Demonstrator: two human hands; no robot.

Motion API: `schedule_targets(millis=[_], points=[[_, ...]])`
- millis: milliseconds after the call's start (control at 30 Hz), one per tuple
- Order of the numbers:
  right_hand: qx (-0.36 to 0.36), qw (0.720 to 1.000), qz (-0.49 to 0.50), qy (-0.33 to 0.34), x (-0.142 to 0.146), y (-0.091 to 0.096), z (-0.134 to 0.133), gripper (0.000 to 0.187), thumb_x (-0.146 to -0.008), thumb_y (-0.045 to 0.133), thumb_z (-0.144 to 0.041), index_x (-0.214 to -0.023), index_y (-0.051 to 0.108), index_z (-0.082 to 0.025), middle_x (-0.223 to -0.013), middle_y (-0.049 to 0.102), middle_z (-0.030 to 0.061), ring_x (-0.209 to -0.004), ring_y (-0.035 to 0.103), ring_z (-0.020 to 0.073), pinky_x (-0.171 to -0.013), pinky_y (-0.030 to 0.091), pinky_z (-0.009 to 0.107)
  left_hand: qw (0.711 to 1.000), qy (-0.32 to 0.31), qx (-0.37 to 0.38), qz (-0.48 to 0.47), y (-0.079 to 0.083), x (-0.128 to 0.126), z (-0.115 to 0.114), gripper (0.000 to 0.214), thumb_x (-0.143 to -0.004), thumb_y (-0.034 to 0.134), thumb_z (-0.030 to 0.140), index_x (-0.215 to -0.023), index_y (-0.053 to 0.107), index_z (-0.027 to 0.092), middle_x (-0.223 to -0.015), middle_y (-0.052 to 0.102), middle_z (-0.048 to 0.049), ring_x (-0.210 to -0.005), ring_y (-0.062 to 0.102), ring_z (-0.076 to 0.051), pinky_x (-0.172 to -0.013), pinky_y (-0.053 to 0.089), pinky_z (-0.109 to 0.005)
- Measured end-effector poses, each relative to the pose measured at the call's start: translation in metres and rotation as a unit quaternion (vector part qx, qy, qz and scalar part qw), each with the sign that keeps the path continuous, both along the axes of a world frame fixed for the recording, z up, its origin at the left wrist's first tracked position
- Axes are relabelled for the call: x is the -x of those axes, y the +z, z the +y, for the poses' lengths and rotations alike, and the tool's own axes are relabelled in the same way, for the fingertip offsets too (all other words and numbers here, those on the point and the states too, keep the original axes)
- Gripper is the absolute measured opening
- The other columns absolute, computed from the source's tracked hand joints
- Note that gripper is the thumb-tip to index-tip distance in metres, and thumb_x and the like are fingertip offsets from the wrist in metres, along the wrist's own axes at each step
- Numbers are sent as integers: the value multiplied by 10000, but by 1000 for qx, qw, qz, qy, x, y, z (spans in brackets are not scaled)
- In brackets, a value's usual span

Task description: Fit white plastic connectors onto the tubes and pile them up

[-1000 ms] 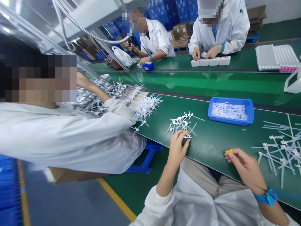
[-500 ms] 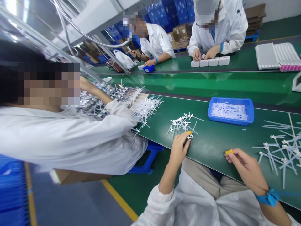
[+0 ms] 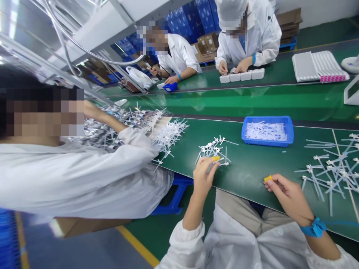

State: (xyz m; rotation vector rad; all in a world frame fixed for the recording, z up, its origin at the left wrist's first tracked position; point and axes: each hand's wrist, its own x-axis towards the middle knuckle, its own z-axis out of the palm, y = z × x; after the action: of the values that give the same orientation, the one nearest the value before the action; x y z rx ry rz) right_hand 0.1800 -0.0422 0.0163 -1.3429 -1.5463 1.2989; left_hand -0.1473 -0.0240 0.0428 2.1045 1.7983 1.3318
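My left hand (image 3: 204,172), a yellow finger cot on one fingertip, is at the near edge of a small pile of white strips with clip-like ends (image 3: 213,147). Its thumb and forefinger close around a thin white strip (image 3: 221,160). My right hand (image 3: 288,192) hovers over the green bench, its thumb and fingers pressed together by another yellow finger cot (image 3: 268,179). Whether anything sits in that pinch is hidden. To its right lies a looser spread of similar strips (image 3: 331,170).
A blue bin (image 3: 244,139) of white strips stands behind my hands. On the left a co-worker in a white coat (image 3: 84,172) leans beside a big heap of parts (image 3: 168,134). Two people work across the green bench, near white boxes (image 3: 246,76) and a stack of sheets (image 3: 305,69).
The view has shifted slightly. My left hand has drawn back a little from the small pile, with a white strip now showing at its fingertips. My right hand keeps its pinched pose.
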Motion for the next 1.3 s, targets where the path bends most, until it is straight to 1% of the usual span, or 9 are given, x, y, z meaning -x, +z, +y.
schedule_targets(millis=[167,300,400,533,667,833,967,1167,1300], points=[[4,1000,3,-5,0,1,0,405,-1038,613,-621,-1014,768,-248,-1005,824,80,-923,798,256,-808,646,329,965,18,55,-254,28,-30,-12,252,-967,814,428,-1051,795,192,-975,803,-73,-900,786,-236,-814,634,-329],[14,999,39,-32,2,-2,0,426,-1013,649,-647,-1056,757,-237,-1040,826,104,-930,803,269,-825,672,357,908,-79,195,-363,16,-77,-10,234,-983,789,384,-1102,741,188,-1014,819,-91,-975,814,-272,-848,654,-341],[16,996,65,-52,3,-5,1,452,-996,671,-662,-1122,742,-234,-1068,820,115,-935,803,268,-830,686,371,934,-113,223,-257,-7,-108,-2,156,-1016,751,331,-1113,747,210,-1057,809,-87,-999,790,-260,-913,637,-370],[15,997,63,-51,4,-7,1,432,-1005,668,-640,-1124,740,-231,-1066,819,115,-942,804,262,-840,683,366,981,-103,140,-87,-23,-115,-2,217,-1046,712,266,-1263,712,244,-1284,733,-98,-1227,682,-278,-1070,570,-426],[13,999,42,-31,3,-4,0,350,-1033,645,-570,-1098,742,-239,-1040,825,98,-939,806,252,-838,671,344,994,-40,97,-37,-21,-81,-6,223,-1078,638,240,-1300,651,233,-1276,667,-110,-1170,671,-258,-1005,577,-382],[8,1000,20,-14,3,-1,0,311,-1045,621,-526,-1090,744,-245,-1036,825,89,-933,805,250,-821,659,336,988,12,146,39,-26,-33,-7,284,-1067,630,239,-1348,608,207,-1278,642,-119,-917,671,-215,-832,577,-343],[12,1000,15,-15,4,0,0,293,-1032,632,-516,-1079,748,-251,-1043,828,83,-927,808,250,-820,662,336,986,-7,154,66,-31,-29,-16,160,-1100,561,237,-1220,665,212,-1227,676,-104,-1048,670,-254,-888,555,-367],[13,999,20,-21,6,4,1,275,-1015,643,-504,-1051,745,-252,-1008,829,74,-896,809,245,-808,662,332,982,-87,162,53,-23,-64,-39,135,-1118,572,250,-1077,694,209,-1032,740,-66,-917,638,-240,-857,516,-368],[10,1000,16,-18,5,2,2,257,-1022,632,-480,-1069,733,-249,-1008,825,70,-907,809,244,-802,654,328,972,-128,196,-22,-17,-89,-48,214,-1111,582,236,-1312,656,243,-1043,766,-53,-899,662,-228,-834,540,-340]])
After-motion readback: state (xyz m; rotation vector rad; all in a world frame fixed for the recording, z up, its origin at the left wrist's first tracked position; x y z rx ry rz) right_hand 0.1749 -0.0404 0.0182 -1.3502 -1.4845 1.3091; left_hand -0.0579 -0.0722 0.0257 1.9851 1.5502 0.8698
